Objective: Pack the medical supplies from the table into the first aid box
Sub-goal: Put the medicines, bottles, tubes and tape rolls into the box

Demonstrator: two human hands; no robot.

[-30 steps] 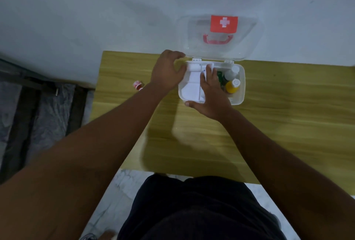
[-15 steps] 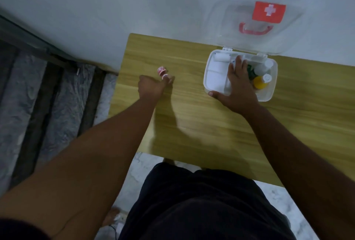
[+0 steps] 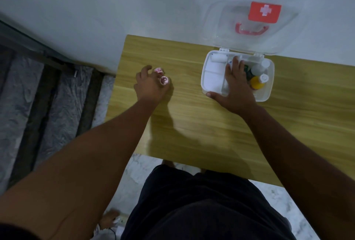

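The first aid box (image 3: 270,80) stands at the back of the wooden table (image 3: 201,128), its clear lid (image 3: 226,28) with a red cross label tilted open against the wall. Inside lie a white gauze roll (image 3: 219,59), a white bottle (image 3: 258,69) and a yellow bottle (image 3: 257,84). My right hand (image 3: 235,88) lies across the box's middle, fingers inside, thumb on the front rim. My left hand (image 3: 148,86) is curled at the table's left end, fingertips pinching a small pink tape roll (image 3: 164,80). A second pink roll (image 3: 158,70) sits just behind it, touching the fingers.
The table's left edge is close to my left hand, with dark floor steps (image 3: 48,95) below it. A grey wall (image 3: 134,5) rises right behind the table. My dark clothing (image 3: 201,207) and a foot (image 3: 109,218) fill the bottom of the view.
My left hand left the box, reached left to the pink rolls and now closes its fingers on one. My right hand stays on the box. The view shifted left.
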